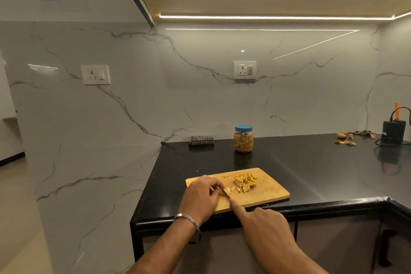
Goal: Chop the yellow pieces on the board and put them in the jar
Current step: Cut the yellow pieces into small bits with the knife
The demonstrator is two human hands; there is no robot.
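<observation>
Both hands work: right hand (265,221) grips a mostly hidden knife (227,194), left hand (201,196) pinches yellow pieces (226,190).

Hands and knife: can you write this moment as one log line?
left hand: holds pieces | right hand: grips knife, cutting | board: chopped pile | jar: lid on

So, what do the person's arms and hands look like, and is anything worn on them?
Both forearms are bare, with no sleeves in view and no gloves. The left hand has a thin silver metal bangle around its wrist. The right hand shows no ring, watch or band on the side that the camera sees.
</observation>
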